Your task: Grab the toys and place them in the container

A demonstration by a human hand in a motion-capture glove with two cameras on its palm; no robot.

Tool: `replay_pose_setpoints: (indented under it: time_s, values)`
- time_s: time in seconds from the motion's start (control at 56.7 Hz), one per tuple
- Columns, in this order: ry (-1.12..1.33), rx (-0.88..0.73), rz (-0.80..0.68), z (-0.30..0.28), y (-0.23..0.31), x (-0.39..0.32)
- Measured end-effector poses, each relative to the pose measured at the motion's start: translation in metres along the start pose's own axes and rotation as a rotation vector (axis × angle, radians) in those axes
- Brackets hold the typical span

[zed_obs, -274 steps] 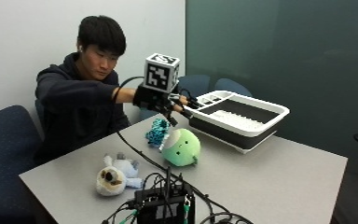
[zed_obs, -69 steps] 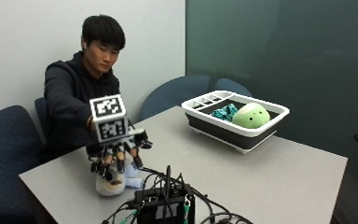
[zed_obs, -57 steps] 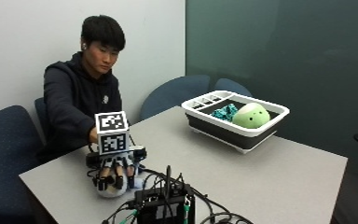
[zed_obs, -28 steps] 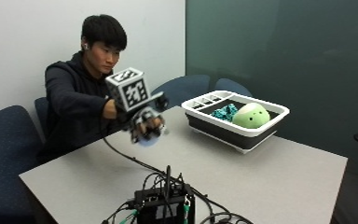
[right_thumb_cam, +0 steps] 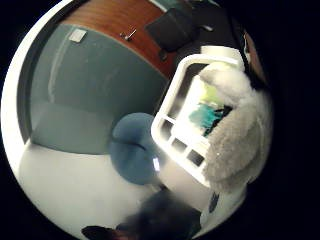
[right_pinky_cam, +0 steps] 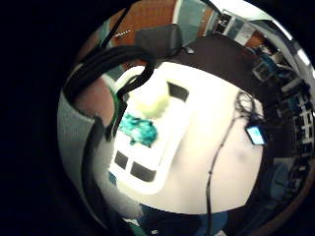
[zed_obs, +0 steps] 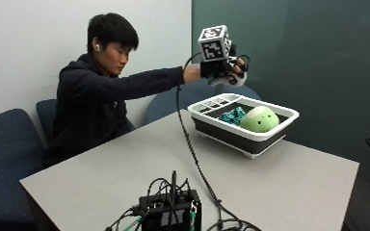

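Gloved right hand (zed_obs: 227, 72) grips grey plush toy (right_thumb_cam: 235, 135), raised above container (zed_obs: 204, 113). Container sits on bench (zed_obs: 108, 168), holding green round toy (zed_obs: 260, 119) and teal toy (zed_obs: 231, 116) side by side.

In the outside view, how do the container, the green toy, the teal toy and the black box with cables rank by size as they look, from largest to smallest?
1. Container.
2. Black box with cables; it sits nearer the camera, so its rank is unsure.
3. Green toy.
4. Teal toy, partly hidden by the container's rim.
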State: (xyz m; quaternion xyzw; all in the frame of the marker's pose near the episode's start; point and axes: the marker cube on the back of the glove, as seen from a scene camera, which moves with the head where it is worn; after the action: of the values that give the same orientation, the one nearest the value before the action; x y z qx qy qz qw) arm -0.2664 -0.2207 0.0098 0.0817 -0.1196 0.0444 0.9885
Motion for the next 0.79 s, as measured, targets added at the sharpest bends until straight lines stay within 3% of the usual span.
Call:
replay_pose_setpoints:
  time_s: [0.088, 0.247, 0.529, 0.794]
  values:
    - [-0.068, -0.032, -0.041, 0.035, -0.002, -0.027]
    - [-0.068, 0.014, -0.049, 0.046, -0.005, -0.005]
    - [-0.050, 0.160, 0.026, -0.012, 0.021, 0.067]
    - [-0.094, 0.200, 0.041, -0.054, 0.074, 0.129]
